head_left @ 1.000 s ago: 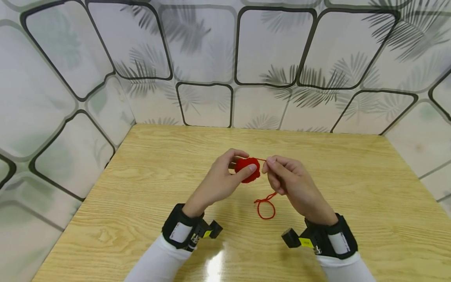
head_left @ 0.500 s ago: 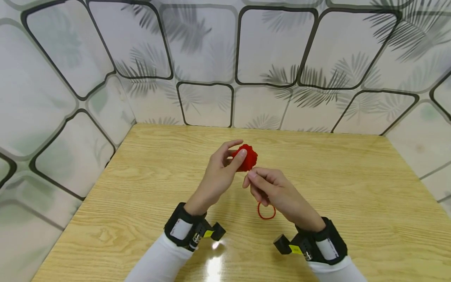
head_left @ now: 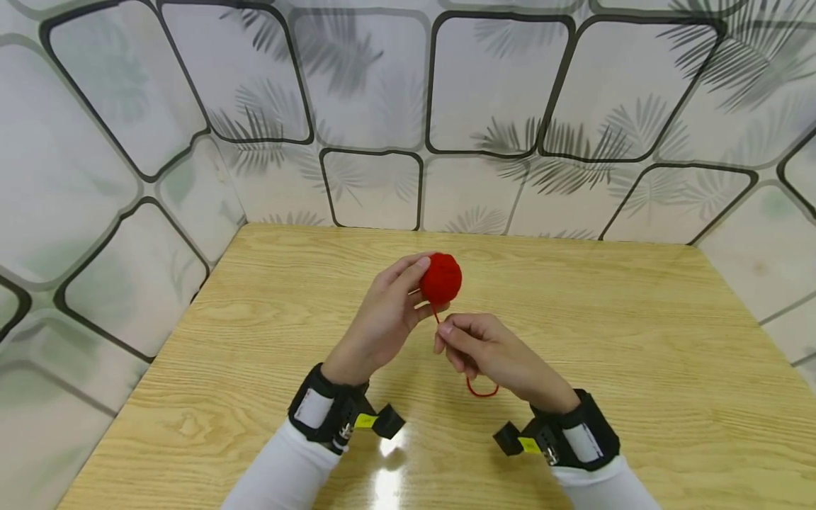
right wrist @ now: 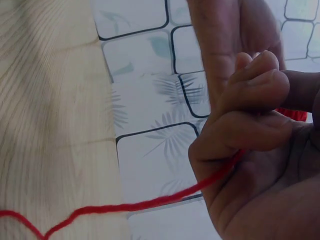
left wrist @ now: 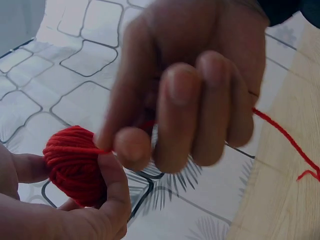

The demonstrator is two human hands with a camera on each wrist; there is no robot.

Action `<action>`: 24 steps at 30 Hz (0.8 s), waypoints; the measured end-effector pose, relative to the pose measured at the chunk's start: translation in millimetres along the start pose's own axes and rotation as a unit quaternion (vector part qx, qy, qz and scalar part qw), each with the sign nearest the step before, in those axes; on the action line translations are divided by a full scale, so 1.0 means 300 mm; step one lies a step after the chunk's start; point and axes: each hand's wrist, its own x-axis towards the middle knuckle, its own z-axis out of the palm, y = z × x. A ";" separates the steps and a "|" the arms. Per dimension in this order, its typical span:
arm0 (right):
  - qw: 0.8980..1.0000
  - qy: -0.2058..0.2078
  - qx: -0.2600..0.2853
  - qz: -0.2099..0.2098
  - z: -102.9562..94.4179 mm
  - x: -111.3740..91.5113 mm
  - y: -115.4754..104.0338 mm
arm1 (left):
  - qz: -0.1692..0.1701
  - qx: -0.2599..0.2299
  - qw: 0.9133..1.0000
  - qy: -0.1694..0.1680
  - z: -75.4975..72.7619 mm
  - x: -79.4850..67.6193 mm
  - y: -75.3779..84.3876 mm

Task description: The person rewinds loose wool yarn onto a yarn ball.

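Observation:
A small red ball of yarn (head_left: 441, 280) is held up by my left hand (head_left: 389, 312), thumb on its near side and fingers behind it. Just below and to the right, my right hand (head_left: 487, 347) pinches the red strand that runs from the ball. In the left wrist view the ball (left wrist: 75, 162) shows its wound layers, with the right hand (left wrist: 190, 100) close beside it. From the curled right fingers the yarn tail (right wrist: 150, 202) trails down, as the right wrist view shows. Part of its loop (head_left: 482, 394) lies on the table; the right hand hides the rest.
Both hands are above a light wood-grain table (head_left: 287, 297). A wall covering with leaf and frame patterns (head_left: 370, 85) stands behind it and to the sides. Straps with small cameras sit on both wrists, the right strap (head_left: 576, 435) over a white sleeve.
The yarn ball has moved up and slightly left, turning in the left hand. My right hand has swung from the ball's right side to below it, drawing the strand down and covering more of the loop.

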 end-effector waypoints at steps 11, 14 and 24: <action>0.997 0.076 0.028 0.005 -0.058 0.003 0.039 | -0.005 0.011 0.998 -0.058 0.002 -0.010 0.015; 0.994 0.101 0.046 -0.008 -0.075 -0.003 0.039 | -0.007 0.031 0.995 -0.092 0.005 -0.017 0.018; 0.983 0.168 0.067 -0.011 -0.113 -0.025 0.017 | -0.017 0.128 0.974 -0.188 0.021 -0.031 0.007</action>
